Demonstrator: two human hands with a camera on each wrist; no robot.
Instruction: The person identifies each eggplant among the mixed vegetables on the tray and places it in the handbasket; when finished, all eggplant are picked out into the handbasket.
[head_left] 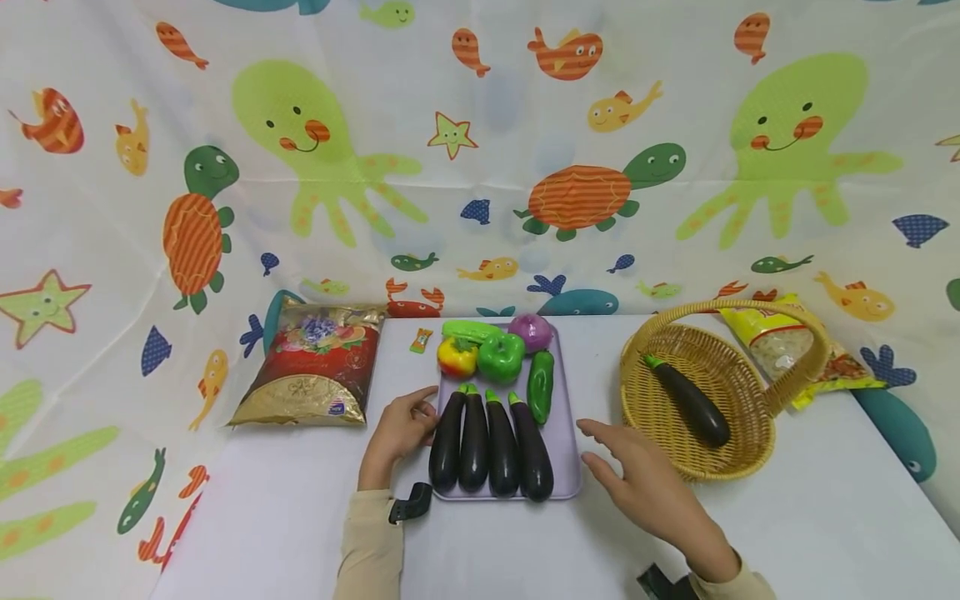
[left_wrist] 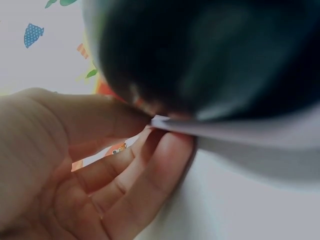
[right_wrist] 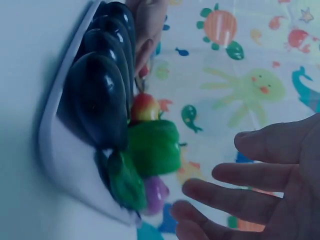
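A lavender tray [head_left: 567,467] lies on the white table with several eggplants [head_left: 474,442] side by side at its near part. Behind them are a green bell pepper [head_left: 502,357], a red-yellow bell pepper [head_left: 457,358], a long light-green vegetable [head_left: 471,331], a purple onion [head_left: 531,332] and a dark green pepper [head_left: 540,387]. My left hand [head_left: 406,431] is at the tray's left side; in the left wrist view its thumb and fingers pinch the tray's rim [left_wrist: 225,129] beneath an eggplant. Right of the tray, my right hand [head_left: 645,483] hovers apart from it, fingers extended, holding nothing.
A wicker basket [head_left: 759,454] with one eggplant [head_left: 690,402] inside stands on the right, a yellow bag [head_left: 780,342] behind it. At the left is a red-gold bag [head_left: 315,362]. A small wrapped candy [head_left: 421,340] lies beyond the left hand. A patterned cloth [head_left: 495,150] hangs behind.
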